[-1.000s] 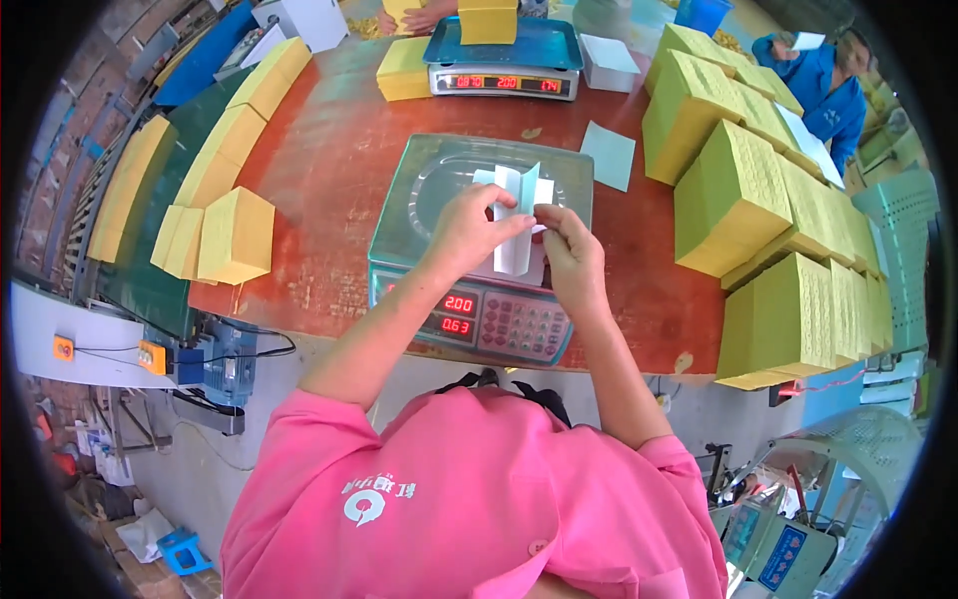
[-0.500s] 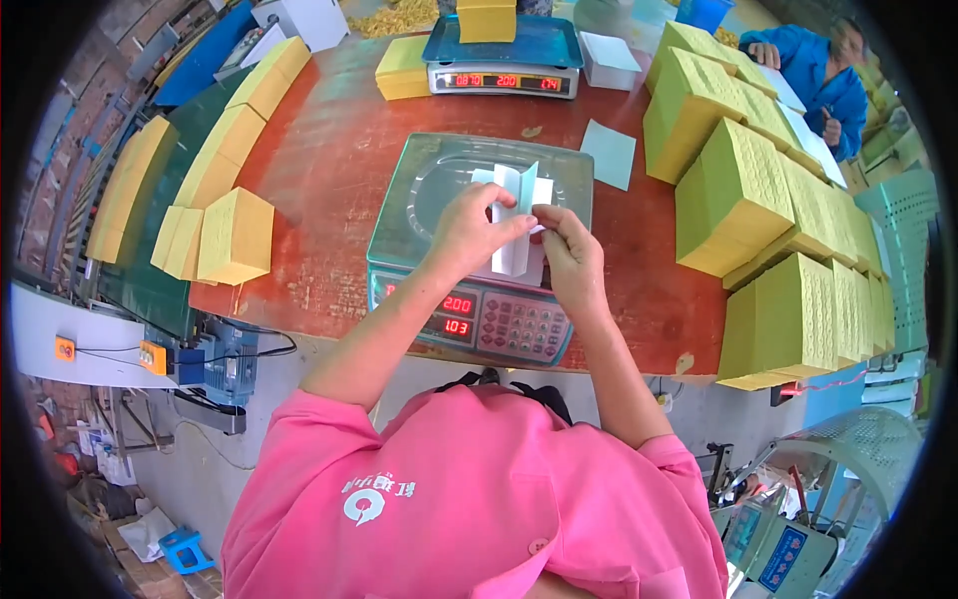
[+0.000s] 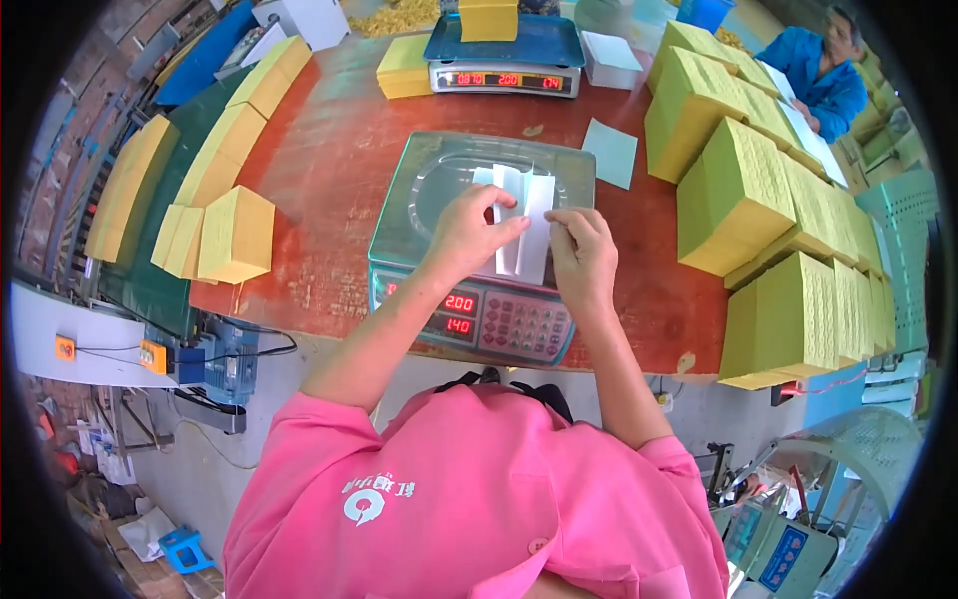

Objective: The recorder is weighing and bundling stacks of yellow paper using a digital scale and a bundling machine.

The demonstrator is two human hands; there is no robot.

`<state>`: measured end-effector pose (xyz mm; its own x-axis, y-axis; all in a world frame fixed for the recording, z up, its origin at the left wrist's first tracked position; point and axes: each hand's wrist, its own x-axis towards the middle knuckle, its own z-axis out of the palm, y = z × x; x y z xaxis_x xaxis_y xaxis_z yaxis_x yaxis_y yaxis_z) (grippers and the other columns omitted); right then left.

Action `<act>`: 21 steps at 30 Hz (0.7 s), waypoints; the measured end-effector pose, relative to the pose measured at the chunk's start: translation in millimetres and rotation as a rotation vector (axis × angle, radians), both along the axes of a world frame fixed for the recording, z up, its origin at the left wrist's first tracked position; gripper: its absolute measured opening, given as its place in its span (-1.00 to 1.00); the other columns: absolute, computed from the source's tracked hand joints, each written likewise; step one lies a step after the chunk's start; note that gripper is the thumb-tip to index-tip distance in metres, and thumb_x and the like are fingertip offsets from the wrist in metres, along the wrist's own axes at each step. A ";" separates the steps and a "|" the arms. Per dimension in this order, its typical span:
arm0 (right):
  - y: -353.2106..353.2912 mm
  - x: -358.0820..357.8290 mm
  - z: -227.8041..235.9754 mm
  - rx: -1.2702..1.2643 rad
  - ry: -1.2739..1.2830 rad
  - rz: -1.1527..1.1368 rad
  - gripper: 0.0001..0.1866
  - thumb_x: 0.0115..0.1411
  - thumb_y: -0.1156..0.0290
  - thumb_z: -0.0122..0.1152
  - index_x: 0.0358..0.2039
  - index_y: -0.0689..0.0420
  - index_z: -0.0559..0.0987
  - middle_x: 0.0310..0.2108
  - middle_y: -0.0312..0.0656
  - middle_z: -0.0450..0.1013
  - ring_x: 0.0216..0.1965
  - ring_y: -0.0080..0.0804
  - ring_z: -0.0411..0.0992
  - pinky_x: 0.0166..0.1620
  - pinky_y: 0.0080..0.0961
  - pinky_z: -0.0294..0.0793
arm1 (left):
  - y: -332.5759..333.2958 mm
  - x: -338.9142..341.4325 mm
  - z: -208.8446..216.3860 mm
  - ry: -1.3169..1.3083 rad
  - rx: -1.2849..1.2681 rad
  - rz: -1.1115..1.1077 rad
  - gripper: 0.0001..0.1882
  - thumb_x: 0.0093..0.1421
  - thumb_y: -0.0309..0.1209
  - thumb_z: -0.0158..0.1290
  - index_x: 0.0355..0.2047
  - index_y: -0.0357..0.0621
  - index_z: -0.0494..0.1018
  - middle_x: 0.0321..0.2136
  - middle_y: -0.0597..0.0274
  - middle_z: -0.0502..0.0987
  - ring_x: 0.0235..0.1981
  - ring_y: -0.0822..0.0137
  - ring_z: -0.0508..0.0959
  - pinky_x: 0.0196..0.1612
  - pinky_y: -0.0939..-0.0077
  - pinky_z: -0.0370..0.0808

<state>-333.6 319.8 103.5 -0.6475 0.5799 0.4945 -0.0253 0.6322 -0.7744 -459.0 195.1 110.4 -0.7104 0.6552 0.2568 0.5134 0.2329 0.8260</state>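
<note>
A white sheet of paper (image 3: 537,225), creased into upright panels, lies over the pan of a teal-edged scale (image 3: 417,165) in front of me. My left hand (image 3: 473,236) holds the sheet's left part, thumb and fingers pinched round a raised fold. At the right edge of the sheet, the thumb and forefinger of my right hand (image 3: 585,255) are closed together on the paper; the exact contact is small. A bit of pale paper shows behind the left fingers. Red digits glow on the scale's front panel, partly covered by my left forearm.
Yellow paper blocks (image 3: 735,205) rise in rows at the right; more yellow blocks (image 3: 237,236) line the left. Farther back stands a second scale (image 3: 504,80) bearing a yellow block. A pale sheet (image 3: 610,154) lies right of my scale. A co-worker in blue (image 3: 830,90) sits beyond the stacks.
My right hand has shifted slightly right, and the sheet's right panel now spreads wider and flatter. The left hand stays put. The scale's lower reading differs. The co-worker's head and arms have moved.
</note>
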 end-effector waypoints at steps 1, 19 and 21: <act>0.5 -2.0 1.8 0.052 -0.074 0.012 -0.86 0.20 0.45 0.15 -0.29 0.22 0.60 -0.30 -0.06 0.52 -0.32 -0.15 0.49 -0.20 -0.33 0.48 | -0.9 -0.6 -1.3 -0.002 -0.003 0.002 -0.61 0.00 -0.19 0.30 -0.30 -0.25 0.54 -0.35 0.11 0.55 -0.42 0.26 0.51 -0.29 0.39 0.47; 39.5 97.6 26.8 -0.334 0.122 -0.274 -0.94 0.25 0.51 0.07 -0.30 0.21 0.40 -0.52 0.02 0.36 -0.52 -0.25 0.37 -0.36 -0.41 0.42 | -12.1 74.4 100.1 -0.206 0.459 -0.068 -0.54 0.12 -0.68 -0.03 0.07 -0.21 0.31 -0.23 0.19 0.48 -0.16 0.40 0.48 -0.02 0.50 0.41; 60.2 148.6 -7.2 -0.332 0.127 -0.297 -0.92 0.26 0.49 0.08 -0.30 0.22 0.42 -0.51 -0.01 0.36 -0.50 -0.28 0.35 -0.32 -0.44 0.43 | 12.4 109.5 123.3 -0.533 0.683 -0.380 -0.21 0.01 -0.61 0.00 0.32 -0.12 0.10 -0.21 0.11 0.52 -0.17 0.34 0.52 -0.02 0.46 0.45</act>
